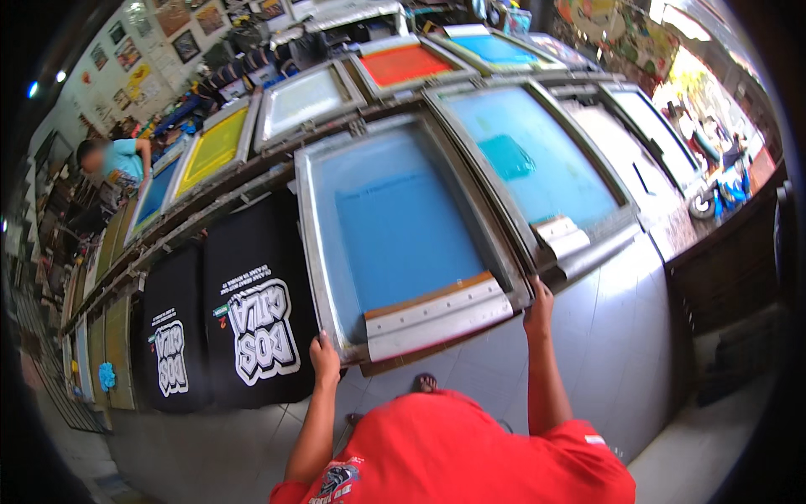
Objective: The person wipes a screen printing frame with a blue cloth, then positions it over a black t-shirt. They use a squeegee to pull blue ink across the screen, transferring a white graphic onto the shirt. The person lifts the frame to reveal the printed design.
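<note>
A silk-screen printing frame [403,235] with a metal rim and blue mesh lies tilted in front of me. My left hand [325,359] is closed round its near left corner. At the near right corner, my right hand [539,304] is closed on the rim. Resting inside the near end of this screen is a wide squeegee [441,319] with a pale metal holder and an orange-brown strip. What lies beneath the screen is hidden. To its left are two black shirts [260,328] [170,357] with white printed lettering.
Another screen with teal ink [508,157] and its own squeegee [561,237] stands to the right. Behind are yellow [214,151], white [304,98], red [405,65] and blue [495,49] screens. A person [126,160] stands at far left. Tiled floor [604,336] runs along the table.
</note>
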### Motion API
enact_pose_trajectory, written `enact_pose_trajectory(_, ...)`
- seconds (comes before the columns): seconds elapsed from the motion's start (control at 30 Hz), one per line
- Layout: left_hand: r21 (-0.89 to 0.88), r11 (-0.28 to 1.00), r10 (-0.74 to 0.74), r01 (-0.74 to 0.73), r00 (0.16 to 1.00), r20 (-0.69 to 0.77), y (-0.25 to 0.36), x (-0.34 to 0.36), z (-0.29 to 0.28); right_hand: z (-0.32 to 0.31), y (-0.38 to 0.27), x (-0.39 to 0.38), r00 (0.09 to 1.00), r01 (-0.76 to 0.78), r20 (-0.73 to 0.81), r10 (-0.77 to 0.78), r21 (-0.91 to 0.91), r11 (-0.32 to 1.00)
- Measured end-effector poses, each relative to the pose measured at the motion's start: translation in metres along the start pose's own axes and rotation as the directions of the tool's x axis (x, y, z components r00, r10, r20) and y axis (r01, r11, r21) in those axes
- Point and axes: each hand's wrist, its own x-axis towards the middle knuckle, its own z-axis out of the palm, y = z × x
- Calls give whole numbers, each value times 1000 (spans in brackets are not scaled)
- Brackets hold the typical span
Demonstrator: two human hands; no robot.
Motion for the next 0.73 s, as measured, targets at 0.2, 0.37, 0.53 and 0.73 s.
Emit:
enact_pose_trajectory(0.2,-71,991,-108,113,991,81,-14,2,4,-7,22,-33,994,14,-107,17,284,959)
enact_pose_trajectory(0.37,-122,986,-106,114,992,73,-13,-5,11,-10,33,-23,962,14,-273,-2,44,999)
enact_pose_trajectory(0.53,16,998,-55,54,996,75,-16,-13,23,-35,27,-25,969,36,-215,-125,-376,926)
enact_pose_trajectory(0.73,414,905,63,-95,994,91,-24,-16,6,25,41,-12,985,18,-163,-58,-239,971)
